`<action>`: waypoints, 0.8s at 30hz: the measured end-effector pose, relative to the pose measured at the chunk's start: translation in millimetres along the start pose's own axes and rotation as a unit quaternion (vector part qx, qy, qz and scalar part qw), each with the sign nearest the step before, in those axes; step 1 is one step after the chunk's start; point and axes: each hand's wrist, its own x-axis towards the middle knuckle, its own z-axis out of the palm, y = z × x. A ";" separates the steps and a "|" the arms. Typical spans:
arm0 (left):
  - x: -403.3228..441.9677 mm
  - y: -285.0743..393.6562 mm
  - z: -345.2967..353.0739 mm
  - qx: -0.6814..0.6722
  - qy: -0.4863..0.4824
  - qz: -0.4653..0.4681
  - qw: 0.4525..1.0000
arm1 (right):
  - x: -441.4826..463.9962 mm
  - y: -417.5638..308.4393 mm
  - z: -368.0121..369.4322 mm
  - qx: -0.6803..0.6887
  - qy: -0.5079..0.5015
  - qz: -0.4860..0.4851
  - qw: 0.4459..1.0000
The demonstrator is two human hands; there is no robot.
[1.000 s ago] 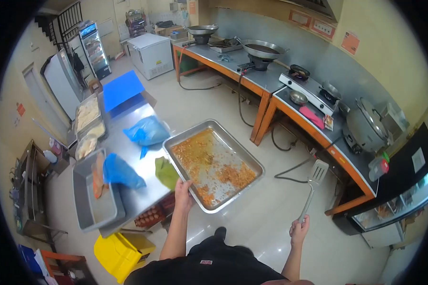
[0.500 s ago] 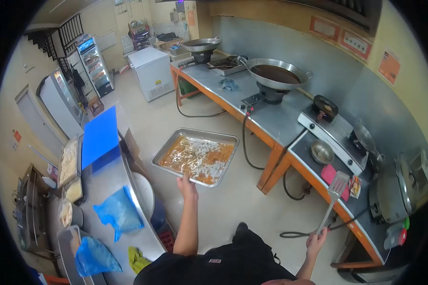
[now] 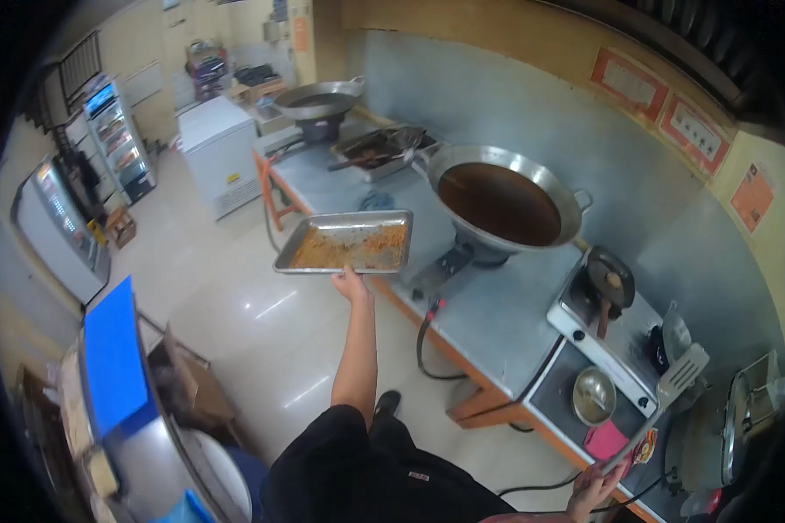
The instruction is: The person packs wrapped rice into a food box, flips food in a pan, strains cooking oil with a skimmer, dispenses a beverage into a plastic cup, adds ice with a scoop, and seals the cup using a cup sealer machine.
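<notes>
The tray (image 3: 344, 248)'s long axis runs left to right, left hand (image 3: 351, 284) clamped on its near rim, arm outstretched; the spatula (image 3: 682, 375) points up-right, right hand (image 3: 593, 490) gripping its handle.

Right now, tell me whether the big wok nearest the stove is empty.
Not empty: dark brown liquid covers the bottom of the wok.

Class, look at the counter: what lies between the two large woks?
A rectangular metal tray lies between the farther wok and the nearer wok, as the head view shows.
</notes>
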 end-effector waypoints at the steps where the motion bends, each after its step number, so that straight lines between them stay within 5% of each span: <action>1: 18.3 -16.6 23.3 0.017 0.003 -0.011 1.000 | 3.5 2.0 20.3 -0.008 -0.002 -0.013 1.000; 3: 34.3 -55.4 69.4 0.029 0.014 -0.029 0.999 | 22.5 7.9 46.2 -0.014 0.004 -0.020 1.000; 7: 76.3 -134.4 149.4 0.006 0.011 -0.032 0.999 | 48.5 -32.1 109.1 -0.271 -0.047 -0.121 0.954; 11: 89.7 -215.8 194.5 0.022 -0.012 -0.111 0.993 | 88.5 -72.2 230.3 -0.339 -0.048 -0.328 0.880; 13: 83.0 -239.1 201.5 -0.059 -0.076 -0.172 0.980 | 91.3 -27.0 171.9 -0.067 -0.170 -0.158 0.970; 14: 86.3 -241.6 201.0 -0.037 -0.106 -0.211 0.971 | 92.5 -10.0 152.6 0.075 -0.221 -0.065 0.970; 15: 87.3 -243.0 199.1 -0.016 -0.136 -0.250 0.959 | 87.5 -11.0 189.7 -0.104 -0.057 -0.156 0.981; 19: 121.9 -231.9 154.4 0.029 -0.071 -0.304 0.950 | 91.7 -21.1 227.0 -0.112 -0.055 -0.127 0.984; 21: 144.9 -215.0 118.9 0.107 0.052 -0.236 0.964 | 90.3 -21.1 228.4 -0.119 -0.054 -0.109 0.985; 24: 178.1 -178.0 92.8 0.147 0.043 -0.191 0.970 | 93.7 -13.2 227.0 -0.126 -0.055 -0.136 0.981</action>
